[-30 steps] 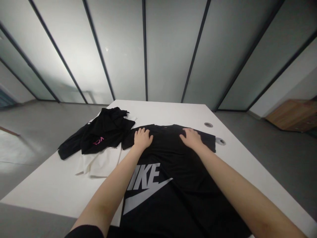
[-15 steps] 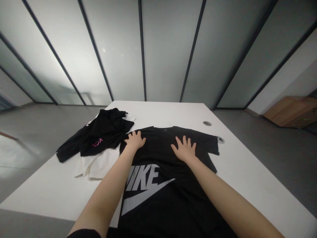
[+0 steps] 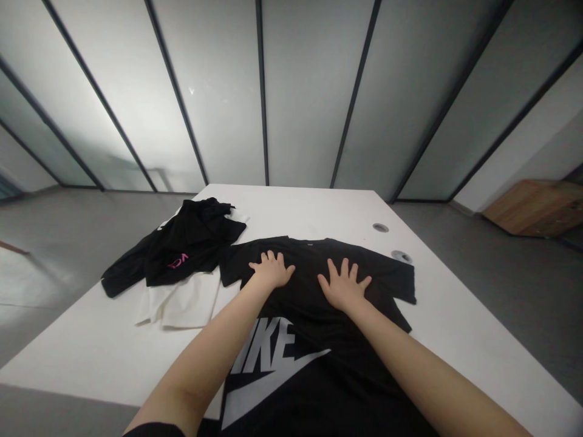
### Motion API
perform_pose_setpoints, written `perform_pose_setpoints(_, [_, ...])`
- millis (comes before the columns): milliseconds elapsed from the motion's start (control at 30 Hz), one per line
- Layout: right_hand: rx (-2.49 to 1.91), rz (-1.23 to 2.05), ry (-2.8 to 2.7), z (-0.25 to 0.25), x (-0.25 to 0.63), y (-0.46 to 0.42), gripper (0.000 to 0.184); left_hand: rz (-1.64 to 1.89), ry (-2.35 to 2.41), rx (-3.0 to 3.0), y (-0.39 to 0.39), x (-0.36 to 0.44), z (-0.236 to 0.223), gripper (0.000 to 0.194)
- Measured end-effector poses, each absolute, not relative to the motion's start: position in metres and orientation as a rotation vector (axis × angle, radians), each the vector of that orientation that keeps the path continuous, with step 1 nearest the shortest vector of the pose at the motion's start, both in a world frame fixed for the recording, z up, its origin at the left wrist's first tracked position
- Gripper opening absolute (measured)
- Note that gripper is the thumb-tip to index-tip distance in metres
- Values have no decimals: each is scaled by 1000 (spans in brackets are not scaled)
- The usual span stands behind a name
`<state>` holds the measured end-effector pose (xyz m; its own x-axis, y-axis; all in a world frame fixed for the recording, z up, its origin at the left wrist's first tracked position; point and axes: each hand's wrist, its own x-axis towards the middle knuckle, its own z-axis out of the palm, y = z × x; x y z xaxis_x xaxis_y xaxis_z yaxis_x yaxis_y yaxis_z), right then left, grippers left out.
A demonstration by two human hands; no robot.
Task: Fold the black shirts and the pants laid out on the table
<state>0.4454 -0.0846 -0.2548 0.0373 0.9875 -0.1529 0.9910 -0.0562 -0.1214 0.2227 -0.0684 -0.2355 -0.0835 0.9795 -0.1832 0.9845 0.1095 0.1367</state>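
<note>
A black T-shirt [image 3: 314, 321] with a large grey NIKE print lies spread out on the white table, its neckline toward the far end. My left hand [image 3: 273, 270] rests on the upper left of the chest, fingers spread. On the upper right of the chest, my right hand [image 3: 344, 284] also lies flat with its fingers apart. Both palms press on the cloth and grip nothing. Part of the print is hidden by my left forearm. The shirt's lower end runs out of view at the bottom.
To the left lies a heap of black clothing [image 3: 191, 246] with pink lettering, on top of white cloth [image 3: 189, 303]. Two round cable grommets [image 3: 380, 228] are set in the right side of the table [image 3: 460, 328]. Frosted glass panels [image 3: 305, 91] stand behind, and a wooden cabinet [image 3: 532, 206] is at right.
The T-shirt has shifted toward me and slightly right, uncovering more of the nearer grommet. My left hand has moved right and nearer; my right hand has come slightly nearer.
</note>
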Motion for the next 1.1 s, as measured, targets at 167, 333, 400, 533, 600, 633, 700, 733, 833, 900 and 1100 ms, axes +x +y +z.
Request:
perform_pose_setpoints(167, [2240,-309,2186,-253,447,-45,80,159,2221,1967,-49,221,-256,80])
perform_pose_setpoints(333, [2206,-342,2215,-249,447,1,80,210,2223,1984,-20,217,-258,79])
perform_pose_setpoints(400, [2201,-343,2231,-248,445,15,79,207,2214,1987,-9,217,-255,79])
perform_pose_setpoints(533, [2209,-311,2322,-249,443,31,75,252,2246,1982,3,219,-251,77])
perform_pose_setpoints(600, [2259,-318,2398,-251,444,35,71,291,2258,1991,6,219,-252,75])
perform_pose_setpoints(633, [2310,-343,2456,-253,447,36,68,308,2255,2000,7,218,-252,74])
perform_pose_setpoints(700, [2421,-425,2608,-254,455,36,58,340,2241,2014,8,215,-254,69])
perform_pose_setpoints(733, [2463,-466,2681,-254,461,35,53,360,2238,2016,8,214,-254,66])
perform_pose_setpoints(833, [2530,-543,2810,-253,483,28,52,469,2278,2006,6,211,-254,53])
perform_pose_setpoints(900, [2578,-586,2816,-251,495,23,53,580,2329,2002,2,211,-252,44])
perform_pose_setpoints(1100, [2576,-402,2466,-250,496,14,49,652,2438,1958,-14,209,-249,35])
